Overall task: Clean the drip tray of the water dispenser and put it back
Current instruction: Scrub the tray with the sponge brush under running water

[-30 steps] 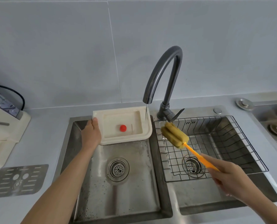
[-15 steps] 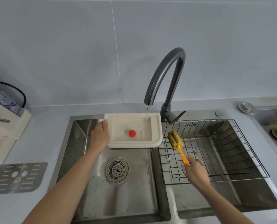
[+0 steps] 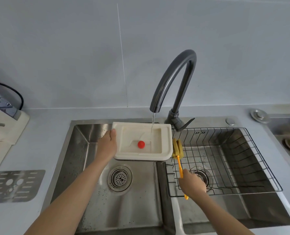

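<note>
Nearest to the camera, the right hand [image 3: 192, 184] is closed around the thin orange handle of a sponge brush [image 3: 179, 164]. Its yellow-green sponge head [image 3: 177, 148] stands just beside the right edge of the tray, above the black wire rack [image 3: 239, 160] that sits in the right steel basin; whether the sponge touches the tray edge I cannot tell from this angle.

The left hand [image 3: 107, 146] grips the left rim of the cream rectangular plastic drip tray [image 3: 166, 141], thumb on top, and holds it above the left steel basin [image 3: 83, 150], over the round drain [image 3: 119, 178]. A small red float [image 3: 141, 144] lies in the tray's recess.

Behind, the dark curved tap [image 3: 174, 78] sends a thin stream of water [image 3: 152, 124] into the right part of the recess.

The step now seems to be the scrubbing. It would go best with the tray kept level under the stream, the sponge carried over the rim into the recess, and the corners and the channel around the float worked. The grip on the wet rim should be firm, since the brush will push the tray sideways.
</note>
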